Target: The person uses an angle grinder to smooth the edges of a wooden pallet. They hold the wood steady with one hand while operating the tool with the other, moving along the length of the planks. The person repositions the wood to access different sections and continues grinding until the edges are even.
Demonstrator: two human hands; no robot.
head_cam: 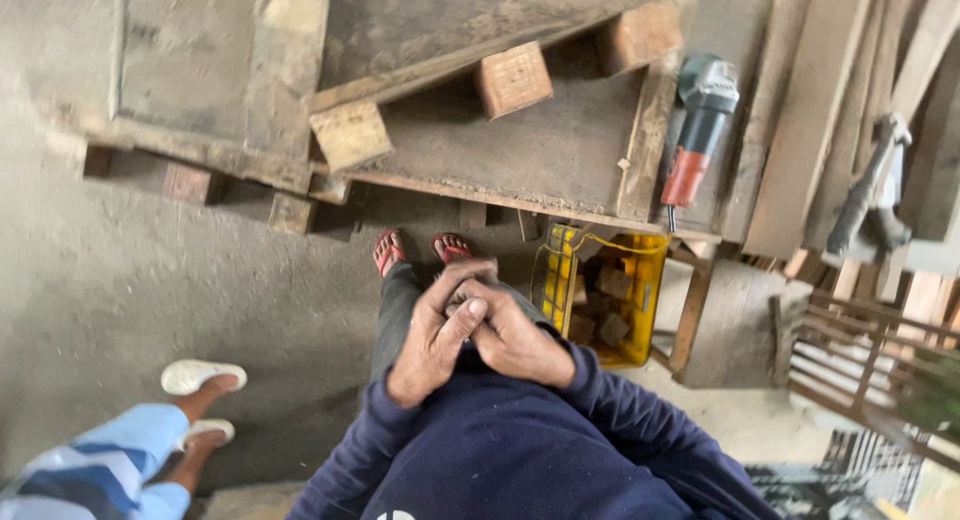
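Observation:
My left hand (432,338) and my right hand (520,342) are clasped together in front of my dark blue sweater (500,450). The left hand lies over the fingers of the right, its thumb on top. I see nothing held between them. Below the hands my feet in red sandals (420,248) stand on the dusty concrete floor (150,290), close to the edge of a low wooden pallet (520,150).
A yellow crate (650,290) of wood blocks stands just right of my feet. A grey and orange angle grinder (700,120) lies on the pallet's right edge. Planks and a grey tool (870,190) are stacked at right. Another person's legs in white sandals (200,380) are at lower left.

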